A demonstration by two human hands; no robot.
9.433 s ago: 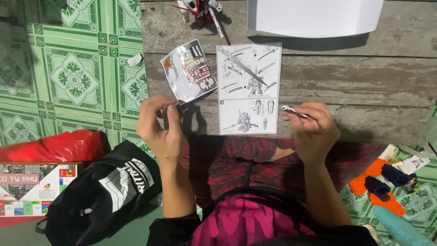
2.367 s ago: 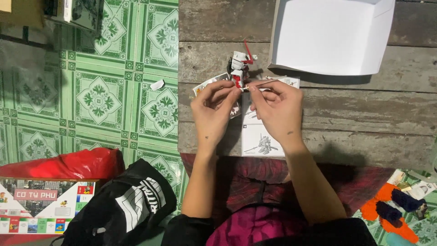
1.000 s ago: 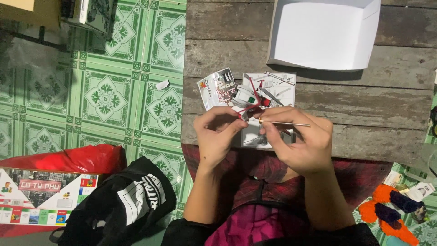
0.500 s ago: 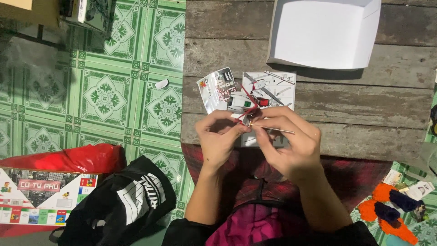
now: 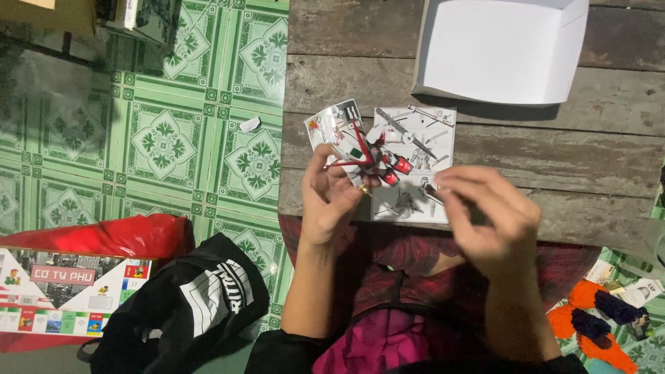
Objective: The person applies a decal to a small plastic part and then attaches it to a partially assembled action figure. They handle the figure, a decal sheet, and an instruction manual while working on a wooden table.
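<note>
While the left hand [image 5: 331,201] pinches a small red-and-white model figure [image 5: 377,158] between thumb and fingers [image 5: 320,163], it holds the figure up above the near edge of the wooden counter [image 5: 554,149], over two printed sheets. One is a white instruction sheet [image 5: 431,135] with line drawings of parts, lying flat near the counter's left end; the other is a smaller, curled colour leaflet [image 5: 331,123] overlapping the sheet's left side. Thin red spikes stick out from the figure toward the left hand. The right hand [image 5: 488,215] hovers just to the right of the figure, blurred, its fingers curled in toward one another; whether they grip anything cannot be told. At the far edge of the counter sits an open white cardboard box [image 5: 502,48]. Left of the counter lies a green patterned tile floor [image 5: 166,131], with a small white scrap [image 5: 249,125] on it just beside the counter's left edge. A black bag with white print [image 5: 183,305] rests on the floor beside the person's left arm, and next to it a red plastic bag [image 5: 118,235] lies over a colourful printed box [image 5: 62,298]. Orange and dark blue pieces [image 5: 599,325] lie on the floor below the counter's near right corner.
</note>
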